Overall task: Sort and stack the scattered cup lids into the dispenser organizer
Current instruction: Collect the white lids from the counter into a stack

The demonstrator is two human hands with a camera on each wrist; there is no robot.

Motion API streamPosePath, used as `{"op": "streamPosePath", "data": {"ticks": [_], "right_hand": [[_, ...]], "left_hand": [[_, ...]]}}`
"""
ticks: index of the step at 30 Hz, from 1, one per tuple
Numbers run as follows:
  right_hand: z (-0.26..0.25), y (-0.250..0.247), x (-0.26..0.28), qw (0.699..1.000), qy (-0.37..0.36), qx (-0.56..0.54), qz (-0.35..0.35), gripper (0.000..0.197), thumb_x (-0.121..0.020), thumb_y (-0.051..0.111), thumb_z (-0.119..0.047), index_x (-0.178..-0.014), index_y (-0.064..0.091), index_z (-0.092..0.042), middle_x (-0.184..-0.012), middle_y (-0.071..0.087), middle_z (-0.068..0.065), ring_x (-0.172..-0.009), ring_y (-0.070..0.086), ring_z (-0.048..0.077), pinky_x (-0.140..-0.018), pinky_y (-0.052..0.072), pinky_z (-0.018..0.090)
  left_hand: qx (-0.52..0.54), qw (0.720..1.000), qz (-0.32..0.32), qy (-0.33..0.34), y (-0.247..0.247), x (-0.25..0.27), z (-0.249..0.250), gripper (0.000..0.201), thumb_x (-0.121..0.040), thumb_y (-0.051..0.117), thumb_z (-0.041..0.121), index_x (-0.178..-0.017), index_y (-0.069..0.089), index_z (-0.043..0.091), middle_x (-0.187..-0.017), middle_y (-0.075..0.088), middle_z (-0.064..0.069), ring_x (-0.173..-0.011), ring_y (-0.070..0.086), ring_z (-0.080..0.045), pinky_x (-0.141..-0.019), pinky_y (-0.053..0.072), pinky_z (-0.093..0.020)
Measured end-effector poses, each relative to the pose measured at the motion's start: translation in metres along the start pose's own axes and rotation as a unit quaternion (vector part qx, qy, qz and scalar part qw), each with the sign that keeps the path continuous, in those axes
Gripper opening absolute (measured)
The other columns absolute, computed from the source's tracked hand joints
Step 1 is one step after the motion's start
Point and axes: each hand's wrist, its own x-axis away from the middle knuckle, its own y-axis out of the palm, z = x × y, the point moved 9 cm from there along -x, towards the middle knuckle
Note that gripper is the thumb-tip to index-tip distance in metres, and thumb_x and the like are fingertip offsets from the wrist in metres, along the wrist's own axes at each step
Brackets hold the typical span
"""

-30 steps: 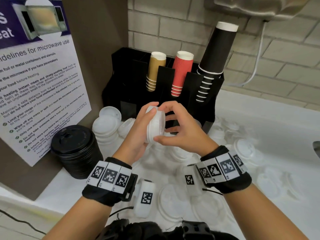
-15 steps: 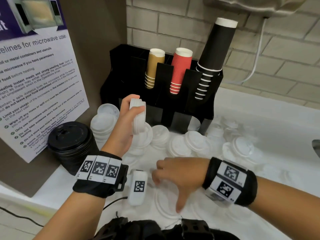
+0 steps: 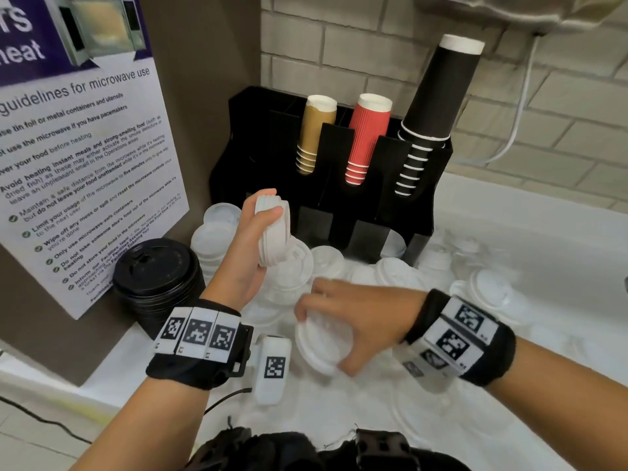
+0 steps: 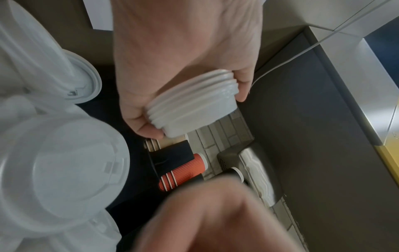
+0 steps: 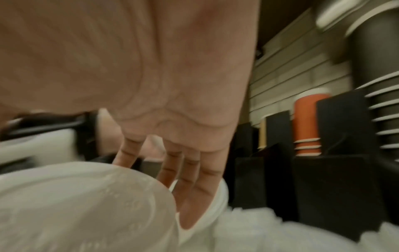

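My left hand (image 3: 255, 232) grips a short stack of white lids (image 3: 273, 232) on edge, held up in front of the black organizer (image 3: 421, 198); in the left wrist view the stack (image 4: 194, 105) sits between thumb and fingers. Lower and to the right, my right hand (image 3: 339, 324) grips one larger white lid (image 3: 316, 348) by its rim, fingers over the far edge and thumb under the near edge. In the blurred right wrist view this lid (image 5: 86, 204) lies below the fingers (image 5: 194, 179). Several loose white lids (image 3: 486, 290) lie scattered on the white counter.
The organizer holds gold cups (image 3: 316, 130), red cups (image 3: 367, 137) and tall black cups (image 3: 438, 96). A stack of black lids (image 3: 156, 266) and a stack of white lids (image 3: 214, 239) stand at the left by the microwave poster (image 3: 78, 158). A brick wall stands behind.
A second ago both hands held the lid stack together. My right hand let go, dropped to the counter and now grips a single lid. The left hand keeps the stack, shifted left.
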Motion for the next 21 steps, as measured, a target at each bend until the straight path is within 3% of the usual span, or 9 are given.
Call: {"op": "streamPosePath", "data": {"ticks": [2,4,7,9,11,14,18,21], "right_hand": [[0.013,-0.032,0.003,0.994,0.027,-0.064,0.085,0.072,-0.066,0.083,-0.024,-0.123,0.040,-0.028,-0.112,0.038,-0.002,-0.098,0.044,0.017,-0.084,0.049,0.036],[0.025,-0.058,0.010,0.972,0.043,-0.149,0.179,0.067,-0.068,0.082,-0.021,-0.122,0.043,-0.030,-0.113,0.042,-0.004,-0.100,0.049,0.015,-0.082,0.052,0.032],[0.027,-0.082,0.017,0.895,0.013,-0.311,0.319,0.060,-0.073,0.079,-0.015,-0.123,0.049,-0.029,-0.112,0.051,-0.006,-0.101,0.055,0.012,-0.077,0.057,0.037],[0.025,-0.086,0.016,0.843,-0.002,-0.380,0.382,0.060,-0.074,0.076,-0.018,-0.126,0.050,-0.031,-0.113,0.055,-0.008,-0.103,0.058,0.011,-0.079,0.058,0.035],[0.018,-0.085,0.010,0.819,-0.010,-0.396,0.415,0.063,-0.074,0.075,-0.017,-0.131,0.050,-0.031,-0.119,0.055,-0.005,-0.108,0.057,0.012,-0.084,0.057,0.036],[0.008,-0.082,0.003,0.810,-0.019,-0.395,0.433,0.066,-0.076,0.074,-0.012,-0.134,0.049,-0.032,-0.126,0.053,-0.002,-0.115,0.055,0.014,-0.086,0.056,0.040],[0.002,-0.081,-0.001,0.805,-0.024,-0.389,0.447,0.066,-0.076,0.076,-0.011,-0.134,0.049,-0.030,-0.130,0.050,-0.002,-0.118,0.053,0.016,-0.086,0.057,0.039],[-0.002,-0.081,-0.004,0.806,-0.021,-0.381,0.453,0.066,-0.074,0.076,-0.016,-0.132,0.050,-0.030,-0.130,0.050,-0.002,-0.119,0.053,0.018,-0.084,0.057,0.038]], "left_hand": [[0.011,1.000,0.013,-0.007,-0.008,-0.001,0.002,0.036,-0.076,0.060,0.036,-0.111,0.059,0.034,-0.108,0.057,0.001,-0.098,0.055,-0.017,-0.089,0.045,-0.035],[0.021,1.000,0.009,-0.019,-0.010,0.000,0.003,0.035,-0.076,0.059,0.035,-0.111,0.060,0.031,-0.104,0.058,0.001,-0.095,0.057,-0.017,-0.087,0.045,-0.035],[0.006,0.999,-0.025,-0.037,-0.006,0.005,0.003,0.038,-0.076,0.060,0.037,-0.113,0.061,0.031,-0.106,0.064,-0.003,-0.094,0.062,-0.017,-0.076,0.052,-0.029],[-0.003,0.997,-0.060,-0.049,0.001,0.009,0.000,0.043,-0.076,0.063,0.039,-0.117,0.061,0.028,-0.114,0.067,-0.006,-0.101,0.065,-0.019,-0.078,0.054,-0.030],[-0.003,0.995,-0.087,-0.053,0.007,0.013,0.001,0.048,-0.078,0.062,0.039,-0.123,0.060,0.022,-0.119,0.068,-0.009,-0.106,0.066,-0.022,-0.081,0.057,-0.032],[0.001,0.996,-0.073,-0.060,0.002,0.013,0.006,0.054,-0.083,0.055,0.040,-0.132,0.055,0.016,-0.121,0.068,-0.012,-0.110,0.066,-0.025,-0.081,0.058,-0.034],[-0.004,0.996,-0.059,-0.063,-0.004,0.013,0.009,0.067,-0.081,0.056,0.046,-0.141,0.048,0.018,-0.133,0.059,-0.016,-0.122,0.058,-0.032,-0.099,0.047,-0.050],[0.002,0.996,-0.063,-0.061,-0.002,0.014,0.010,0.066,-0.083,0.053,0.046,-0.142,0.046,0.018,-0.136,0.057,-0.017,-0.121,0.059,-0.030,-0.095,0.050,-0.046]]}}
